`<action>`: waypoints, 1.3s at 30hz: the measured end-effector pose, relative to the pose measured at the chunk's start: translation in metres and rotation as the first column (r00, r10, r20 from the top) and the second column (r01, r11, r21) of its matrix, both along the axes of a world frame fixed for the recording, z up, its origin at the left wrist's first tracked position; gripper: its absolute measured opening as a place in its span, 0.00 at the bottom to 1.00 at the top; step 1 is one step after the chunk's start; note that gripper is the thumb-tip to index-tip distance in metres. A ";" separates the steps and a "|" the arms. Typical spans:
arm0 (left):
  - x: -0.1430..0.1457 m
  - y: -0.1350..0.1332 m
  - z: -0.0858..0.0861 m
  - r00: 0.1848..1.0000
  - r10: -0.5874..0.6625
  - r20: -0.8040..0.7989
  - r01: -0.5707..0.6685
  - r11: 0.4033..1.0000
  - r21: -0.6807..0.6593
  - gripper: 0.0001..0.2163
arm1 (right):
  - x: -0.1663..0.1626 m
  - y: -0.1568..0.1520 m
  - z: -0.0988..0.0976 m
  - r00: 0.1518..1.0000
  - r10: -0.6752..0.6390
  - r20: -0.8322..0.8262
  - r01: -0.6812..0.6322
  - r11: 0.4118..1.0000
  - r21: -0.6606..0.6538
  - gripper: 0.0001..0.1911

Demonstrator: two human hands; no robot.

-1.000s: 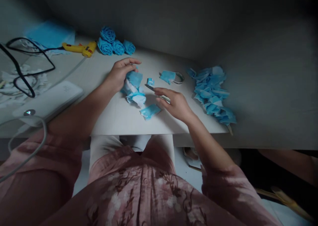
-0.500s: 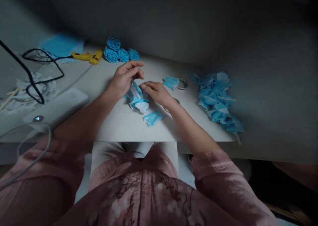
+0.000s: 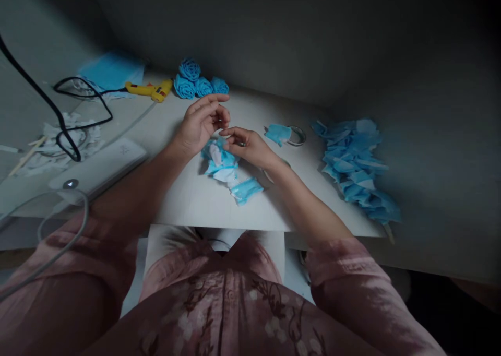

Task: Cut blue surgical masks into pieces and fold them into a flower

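My left hand (image 3: 203, 122) is raised over the table with its fingers loosely stretched and nothing visible in them. Close beside it, my right hand (image 3: 247, 146) has thumb and forefinger apart, the fingertips near the left hand's. Under both hands lies a small heap of crumpled blue and white fabric pieces (image 3: 222, 163); I cannot tell whether the right thumb touches it. A flat blue piece (image 3: 247, 189) sits in front of the heap. Past my right hand, another blue piece (image 3: 278, 133) rests against a tape roll (image 3: 299, 135). A second ring-like edge is mostly hidden behind my right wrist.
Several blue fabric roses (image 3: 194, 80) stand at the back beside a yellow glue gun (image 3: 158, 90) with a black cord. A white power strip (image 3: 113, 160) and white scraps (image 3: 50, 147) lie left. A long blue ruffled bunch (image 3: 352, 163) is at the right; blue sheets (image 3: 113, 70) lie back left.
The blue and white piece that stood up between my hands is now down on the heap. My right fingers have come apart. The whole view has shifted slightly.
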State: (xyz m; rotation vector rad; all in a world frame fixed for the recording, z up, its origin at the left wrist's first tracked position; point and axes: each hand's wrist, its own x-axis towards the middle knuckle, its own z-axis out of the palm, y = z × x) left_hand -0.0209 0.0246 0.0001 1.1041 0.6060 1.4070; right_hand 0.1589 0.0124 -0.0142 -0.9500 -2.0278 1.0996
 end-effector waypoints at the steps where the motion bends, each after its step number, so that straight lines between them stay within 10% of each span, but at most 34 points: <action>1: 0.000 0.000 0.000 1.000 0.010 -0.015 -0.010 1.000 -0.005 0.06 | 0.000 -0.001 -0.002 1.000 -0.003 -0.014 0.003 1.000 0.007 0.28; 15: -0.001 0.000 -0.017 0.926 -0.307 -0.219 0.289 0.951 -0.112 0.24 | 0.031 0.008 0.004 0.929 -0.328 -0.168 0.345 0.935 0.081 0.34; 23: 0.003 -0.001 -0.023 0.924 -0.293 -0.245 0.275 0.956 -0.103 0.23 | 0.022 -0.024 0.029 0.930 -0.137 -0.341 0.159 0.987 0.037 0.32; 29: 0.003 0.001 -0.021 0.959 -0.267 -0.099 0.246 0.952 -0.185 0.24 | 0.030 -0.026 0.035 0.932 -0.259 -0.252 0.329 0.898 0.294 0.23; 39: 0.001 0.007 -0.028 0.957 -0.223 -0.187 0.217 0.975 -0.050 0.29 | 0.023 -0.029 0.034 0.971 -0.230 0.070 0.139 0.773 0.619 0.17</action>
